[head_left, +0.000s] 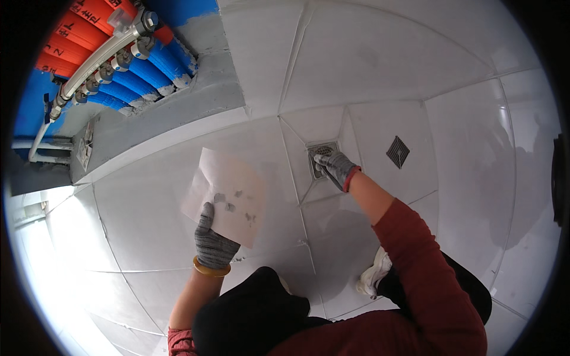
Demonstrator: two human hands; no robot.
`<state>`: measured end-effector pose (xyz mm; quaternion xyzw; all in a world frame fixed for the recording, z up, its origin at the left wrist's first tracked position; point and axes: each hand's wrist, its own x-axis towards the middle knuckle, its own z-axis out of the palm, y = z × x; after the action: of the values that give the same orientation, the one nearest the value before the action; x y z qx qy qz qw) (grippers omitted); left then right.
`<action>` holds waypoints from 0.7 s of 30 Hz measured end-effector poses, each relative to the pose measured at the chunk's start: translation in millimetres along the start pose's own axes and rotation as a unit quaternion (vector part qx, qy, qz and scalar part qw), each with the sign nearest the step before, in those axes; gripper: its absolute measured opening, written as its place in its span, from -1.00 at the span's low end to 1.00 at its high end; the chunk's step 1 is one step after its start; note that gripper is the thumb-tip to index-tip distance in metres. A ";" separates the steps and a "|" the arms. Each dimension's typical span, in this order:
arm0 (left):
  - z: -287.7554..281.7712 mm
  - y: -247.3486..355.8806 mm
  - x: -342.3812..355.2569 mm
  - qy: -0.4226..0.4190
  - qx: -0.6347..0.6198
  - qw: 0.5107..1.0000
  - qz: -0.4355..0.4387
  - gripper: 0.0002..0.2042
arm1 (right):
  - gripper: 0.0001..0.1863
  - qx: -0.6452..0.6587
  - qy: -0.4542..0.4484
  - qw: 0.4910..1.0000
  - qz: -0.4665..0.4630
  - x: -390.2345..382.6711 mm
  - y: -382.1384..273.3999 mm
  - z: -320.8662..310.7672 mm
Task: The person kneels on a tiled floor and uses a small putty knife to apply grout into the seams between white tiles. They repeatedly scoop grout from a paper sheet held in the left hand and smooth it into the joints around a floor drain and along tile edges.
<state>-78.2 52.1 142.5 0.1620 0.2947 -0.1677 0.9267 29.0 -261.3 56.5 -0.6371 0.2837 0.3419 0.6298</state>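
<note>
While the grate [398, 152] lies beyond the drain's [321, 149] right edge, work seems unfinished: left hand [216, 243] pinches paper [228, 181]; right hand's [337, 168] grip unclear.

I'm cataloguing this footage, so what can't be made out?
Head view:
Left hand: most fingers hidden beneath the paper sheet.
Floor drain: partly covered by the right hand.
Whether that hand grips anything: too small to tell.
Red pipes: ends cut off by picture's edge.
</note>
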 end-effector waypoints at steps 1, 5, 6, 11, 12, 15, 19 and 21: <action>-2.2 0.1 1.1 -0.040 -0.013 0.999 -0.011 -0.49 | -0.86 0.037 0.017 0.999 0.000 9.7 4.5 2.5; -6.7 2.5 3.6 -0.029 -0.055 0.998 -0.033 -0.48 | -0.88 0.069 0.068 0.995 0.021 36.7 16.6 6.6; -7.3 3.5 4.5 -0.039 -0.050 0.997 -0.032 -0.48 | -0.88 0.050 0.075 0.996 0.027 41.3 18.6 5.9; -10.6 7.2 9.5 -0.016 -0.059 0.997 -0.042 -0.47 | -0.87 0.052 0.041 0.998 0.000 58.6 26.5 6.6; -11.2 7.8 10.6 -0.022 -0.053 0.998 -0.039 -0.47 | -0.87 0.045 0.050 0.998 0.009 60.5 27.2 7.6; -12.6 9.0 13.0 -0.006 -0.067 0.997 -0.045 -0.47 | -0.88 0.085 0.059 0.994 0.021 61.9 26.3 11.0; -12.6 9.6 14.1 -0.011 -0.058 0.997 -0.050 -0.47 | -0.88 0.054 0.067 0.996 0.020 57.6 19.7 14.1; -12.7 9.5 14.4 -0.025 -0.043 0.998 -0.048 -0.49 | -0.87 0.024 0.058 0.998 0.016 54.7 17.4 13.0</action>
<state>-69.5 62.5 125.9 0.1033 0.2856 -0.2029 0.9309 47.3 -245.4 2.9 -0.6357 0.3381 0.3077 0.6220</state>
